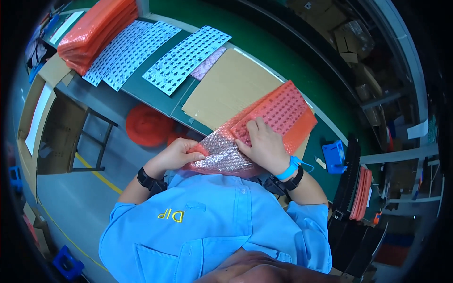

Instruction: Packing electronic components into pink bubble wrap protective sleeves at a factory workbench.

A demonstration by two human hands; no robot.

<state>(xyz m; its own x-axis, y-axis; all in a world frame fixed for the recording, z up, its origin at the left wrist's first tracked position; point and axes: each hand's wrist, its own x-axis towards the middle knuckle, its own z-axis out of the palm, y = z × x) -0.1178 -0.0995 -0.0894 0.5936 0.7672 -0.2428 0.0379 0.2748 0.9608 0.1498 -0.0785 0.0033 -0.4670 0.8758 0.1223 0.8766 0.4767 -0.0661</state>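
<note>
Grip closed: left hand (177, 153) pinches orange bubble-wrap bag (264, 127); right hand (264, 144) presses flat on it.

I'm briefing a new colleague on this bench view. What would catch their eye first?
Probably the orange bubble-wrap bag at centre, with a dotted sheet inside, pinched by the left hand and pressed flat by the right hand. Next, the white component sheets fanned across the green bench at upper left, beside a stack of orange bags.

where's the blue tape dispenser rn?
In the head view the blue tape dispenser sits on the green table at the person's right, just beyond the right hand and the pink bubble-wrap bag, beside the black trays.
</note>
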